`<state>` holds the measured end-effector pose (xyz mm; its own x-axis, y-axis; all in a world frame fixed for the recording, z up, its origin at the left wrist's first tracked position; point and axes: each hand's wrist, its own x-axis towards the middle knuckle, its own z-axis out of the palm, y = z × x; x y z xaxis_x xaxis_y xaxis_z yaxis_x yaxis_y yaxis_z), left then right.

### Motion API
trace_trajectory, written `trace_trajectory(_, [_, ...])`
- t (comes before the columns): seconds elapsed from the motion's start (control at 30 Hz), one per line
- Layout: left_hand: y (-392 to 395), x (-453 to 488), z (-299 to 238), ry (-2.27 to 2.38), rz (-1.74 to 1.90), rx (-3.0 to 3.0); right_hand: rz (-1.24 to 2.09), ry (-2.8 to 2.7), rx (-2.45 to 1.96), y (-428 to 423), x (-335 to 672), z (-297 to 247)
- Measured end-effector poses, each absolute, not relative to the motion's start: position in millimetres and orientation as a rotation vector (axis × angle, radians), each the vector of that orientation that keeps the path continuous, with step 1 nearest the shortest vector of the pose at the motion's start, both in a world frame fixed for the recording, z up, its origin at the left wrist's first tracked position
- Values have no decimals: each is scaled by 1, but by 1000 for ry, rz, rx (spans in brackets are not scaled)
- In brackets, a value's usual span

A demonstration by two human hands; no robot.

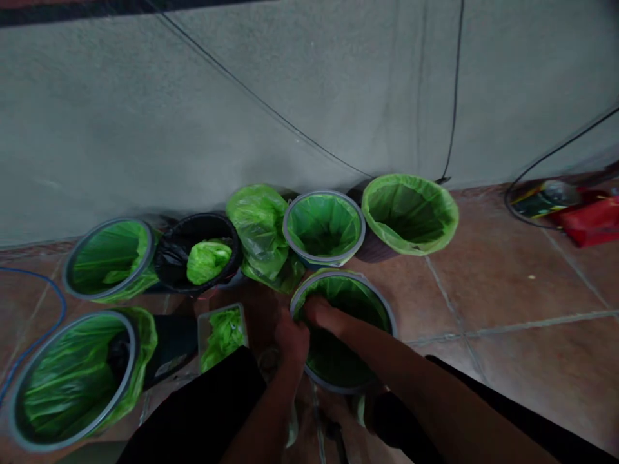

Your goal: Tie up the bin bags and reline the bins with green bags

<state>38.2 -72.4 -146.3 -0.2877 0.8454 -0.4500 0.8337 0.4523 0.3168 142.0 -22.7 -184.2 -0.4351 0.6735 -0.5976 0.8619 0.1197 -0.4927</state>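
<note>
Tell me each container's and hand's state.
Front middle bin: open, lined green.
Right hand: inside it.
Left hand: at its left rim.
Middle wall bin: open, lined green.
Right wall bin: open, lined green.
Black-lined bin: open, green plastic inside.
Upper left bin: open, lined green.
Lower left bin: open, lined green.
Green bag: bulging.
Box: open, green plastic inside.

The person is wearing plain black cloth legwear (207,409), its surface reading uniformly dark. The bare left forearm (271,403) and bare right forearm (387,361) are tapering toward the wrists. Pale, curved-edged footwear (293,428) is partly showing below; dimness is obscuring its details.
</note>
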Motion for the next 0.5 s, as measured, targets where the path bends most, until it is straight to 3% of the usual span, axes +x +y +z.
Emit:
trace_trajectory(0.17, [-73,38,-151,2157,66,1360,-1077,2179,1496,-29,144,-191])
trace_trajectory(0.33, [-73,37,-152,2146,110,1404,-858,2357,1399,-52,198,-130])
trace_trajectory(0.5, [-70,33,-142,2100,143,1318,-512,2031,2042,-76,267,-75])
